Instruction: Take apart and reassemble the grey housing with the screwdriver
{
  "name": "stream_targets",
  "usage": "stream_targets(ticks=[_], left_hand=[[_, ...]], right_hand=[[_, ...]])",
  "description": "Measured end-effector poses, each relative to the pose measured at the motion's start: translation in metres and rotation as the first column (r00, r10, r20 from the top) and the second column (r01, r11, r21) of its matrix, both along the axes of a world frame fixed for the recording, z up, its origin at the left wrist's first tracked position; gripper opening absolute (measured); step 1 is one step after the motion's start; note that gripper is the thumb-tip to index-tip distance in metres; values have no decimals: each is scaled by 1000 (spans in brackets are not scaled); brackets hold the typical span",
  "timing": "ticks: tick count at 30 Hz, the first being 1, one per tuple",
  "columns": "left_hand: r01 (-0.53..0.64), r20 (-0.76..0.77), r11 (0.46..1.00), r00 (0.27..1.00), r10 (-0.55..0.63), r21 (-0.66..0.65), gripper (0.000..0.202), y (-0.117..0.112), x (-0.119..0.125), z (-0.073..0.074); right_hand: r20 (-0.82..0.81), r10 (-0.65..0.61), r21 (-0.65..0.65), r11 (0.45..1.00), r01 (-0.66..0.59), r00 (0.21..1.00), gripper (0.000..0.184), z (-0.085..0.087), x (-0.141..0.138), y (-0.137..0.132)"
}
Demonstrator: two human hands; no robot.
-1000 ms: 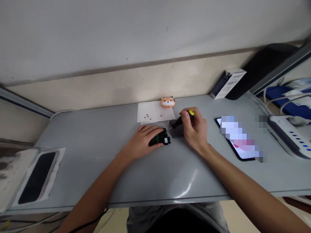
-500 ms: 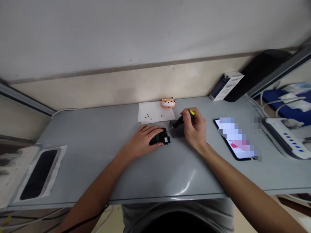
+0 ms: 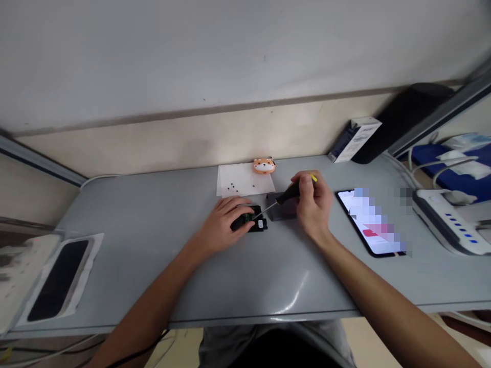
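A small black device [image 3: 253,223] with a green circuit board showing lies on the grey table [image 3: 153,245]. My left hand [image 3: 222,225] rests over its left side, fingers curled round it. My right hand [image 3: 312,204] is closed on a small screwdriver [image 3: 289,192] with a black handle and yellow end. Its thin shaft slants down to the left, the tip touching the device. A flat dark grey part [image 3: 282,212] lies under the screwdriver, just right of the device.
A white paper sheet [image 3: 243,180] with several tiny black screws lies behind the device, an orange animal-shaped figure [image 3: 264,165] at its far corner. A phone [image 3: 370,222] lies to the right, then a power strip [image 3: 445,220]. A box [image 3: 355,139] stands at the back right; a black pad [image 3: 53,278] lies far left.
My right hand has shifted right and drawn the screwdriver back, so more of its shaft shows and it lies at a flatter slant. The left hand stays on the device.
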State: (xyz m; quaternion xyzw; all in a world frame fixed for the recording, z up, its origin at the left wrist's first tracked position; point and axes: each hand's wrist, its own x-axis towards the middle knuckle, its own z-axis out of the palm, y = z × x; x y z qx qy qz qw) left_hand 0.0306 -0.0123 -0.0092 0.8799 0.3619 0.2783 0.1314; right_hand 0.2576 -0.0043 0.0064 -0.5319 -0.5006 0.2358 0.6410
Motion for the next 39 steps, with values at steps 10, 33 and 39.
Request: stream_targets(ticks=[10, 33, 39], left_hand=[[10, 54, 999, 998, -12, 43, 19, 2, 0, -5], [2, -153, 980, 988, -33, -197, 46, 2, -3, 4], [7, -166, 980, 985, -40, -198, 45, 1, -3, 6]], right_hand=[[5, -19, 11, 1000, 19, 1000, 54, 3, 1, 0], [272, 30, 31, 999, -40, 962, 33, -3, 3, -6], [281, 35, 41, 998, -49, 959, 32, -4, 2, -6]])
